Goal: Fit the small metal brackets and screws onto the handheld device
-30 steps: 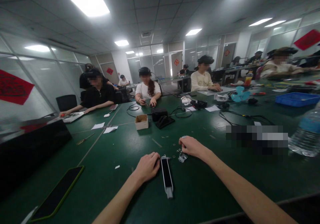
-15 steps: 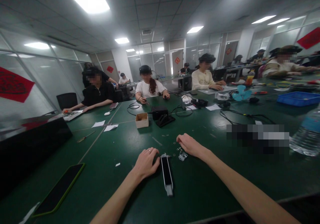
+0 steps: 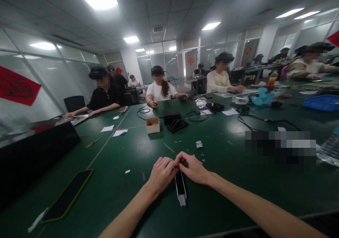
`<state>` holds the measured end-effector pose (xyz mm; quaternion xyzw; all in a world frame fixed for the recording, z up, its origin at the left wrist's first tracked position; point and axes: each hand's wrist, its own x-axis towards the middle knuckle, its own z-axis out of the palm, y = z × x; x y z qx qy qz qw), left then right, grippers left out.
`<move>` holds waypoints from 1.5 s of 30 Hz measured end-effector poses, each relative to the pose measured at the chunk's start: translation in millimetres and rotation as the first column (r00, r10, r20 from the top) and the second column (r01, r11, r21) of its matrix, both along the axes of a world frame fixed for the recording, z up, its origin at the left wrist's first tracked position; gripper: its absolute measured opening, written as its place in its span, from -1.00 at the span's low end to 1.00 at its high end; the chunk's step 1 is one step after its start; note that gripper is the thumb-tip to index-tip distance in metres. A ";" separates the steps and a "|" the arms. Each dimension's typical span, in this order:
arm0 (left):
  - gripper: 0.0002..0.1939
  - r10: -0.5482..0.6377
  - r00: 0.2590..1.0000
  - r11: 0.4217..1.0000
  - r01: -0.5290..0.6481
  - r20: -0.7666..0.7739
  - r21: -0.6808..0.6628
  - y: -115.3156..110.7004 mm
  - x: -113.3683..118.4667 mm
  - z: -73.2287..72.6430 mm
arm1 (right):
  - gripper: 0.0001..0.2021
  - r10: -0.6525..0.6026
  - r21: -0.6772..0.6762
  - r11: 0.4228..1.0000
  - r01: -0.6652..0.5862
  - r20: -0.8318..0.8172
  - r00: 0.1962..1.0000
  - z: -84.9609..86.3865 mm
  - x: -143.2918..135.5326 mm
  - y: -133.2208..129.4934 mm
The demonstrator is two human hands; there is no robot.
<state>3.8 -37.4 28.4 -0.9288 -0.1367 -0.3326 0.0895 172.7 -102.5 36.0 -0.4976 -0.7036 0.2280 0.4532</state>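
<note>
A narrow black bar with pale side edges and a grey end piece [image 3: 181, 185] lies on the green table in front of me. My left hand [image 3: 162, 173] curls its fingers around the bar's far end, pressed against it. Fingertips of my right hand [image 3: 192, 167] are pinched together at that same end, touching the left fingers. Whatever they pinch is too small and covered to make out. Beyond my right hand sits a small silver metal bracket [image 3: 199, 144]. Several tiny rings [image 3: 202, 155] lie scattered between it and the right hand.
A phone with a green edge [image 3: 68, 195] and a black panel [image 3: 39, 156] are at left. Ahead stand a small open box [image 3: 153, 125] and a black device [image 3: 172, 118]. A screwdriver [image 3: 94, 142] lies farther left; a water bottle [image 3: 329, 149] stands right. Other people sit opposite.
My right hand has moved left from the small parts to the bar's far end, meeting my left hand there. The bracket now lies farther away from me than before.
</note>
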 end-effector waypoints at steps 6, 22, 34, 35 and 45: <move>-0.83 0.016 1.000 1.000 -0.016 -0.009 0.007 1.7 -3.5 2.7 | -0.96 -0.016 -0.016 1.000 0.017 0.018 1.000 2.4 1.5 -0.7; -0.90 0.222 0.923 0.905 -0.315 -0.315 -0.285 31.1 -23.5 14.8 | -0.88 -0.102 0.079 0.994 0.070 0.546 0.832 4.6 34.1 6.8; -0.84 0.041 0.919 0.798 -0.266 -0.392 -0.540 29.3 -20.8 12.5 | -0.85 0.012 -0.036 0.999 0.015 0.633 0.774 7.4 36.1 5.2; -0.84 0.039 0.927 0.797 -0.254 -0.373 -0.548 29.3 -20.8 12.1 | -0.85 0.012 -0.038 0.999 0.015 0.628 0.778 6.6 35.7 5.6; -0.84 0.049 0.958 0.767 -0.218 -0.284 -0.603 26.8 -20.3 15.2 | -0.86 0.013 -0.040 0.999 0.012 0.564 0.826 3.0 34.4 7.2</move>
